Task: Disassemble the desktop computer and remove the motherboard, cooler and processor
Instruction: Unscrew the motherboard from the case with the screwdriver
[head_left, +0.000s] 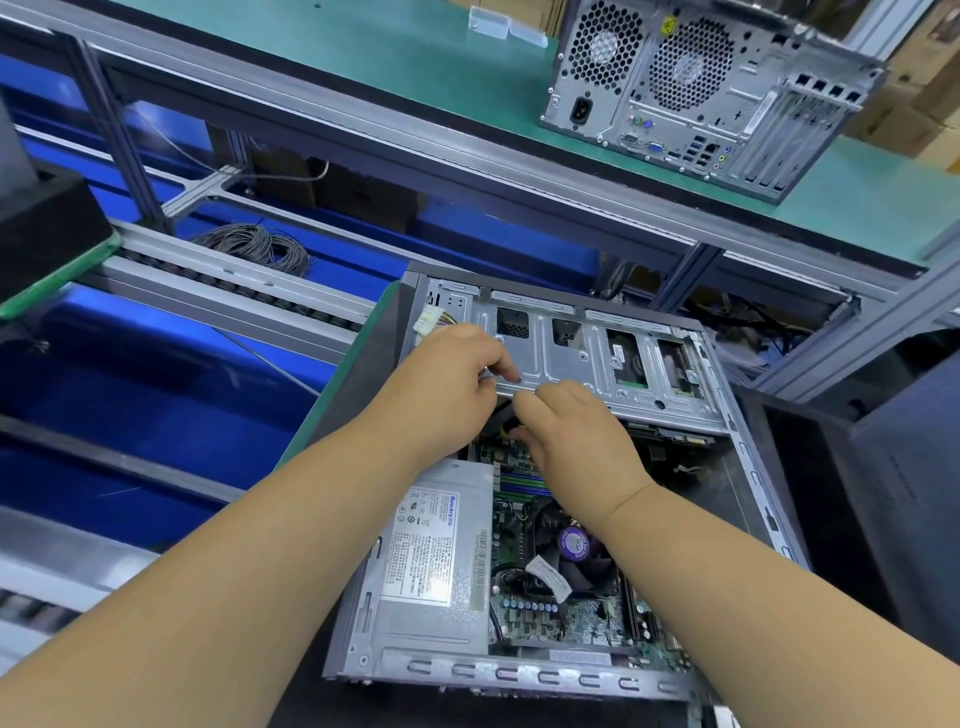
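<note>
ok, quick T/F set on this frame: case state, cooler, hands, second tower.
1. The open case lies on its side with the side panel off. True.
2. The cooler is already out of the case. False: it sits on the motherboard.
3. Both hands work at the drive cage. True: left hand and right hand meet at its near edge.
4. The second tower stands on the blue conveyor. False: it is on the green shelf.

Bright, even overhead light, soft shadows, slight blur on the hands, wide-angle bending at the edges.
</note>
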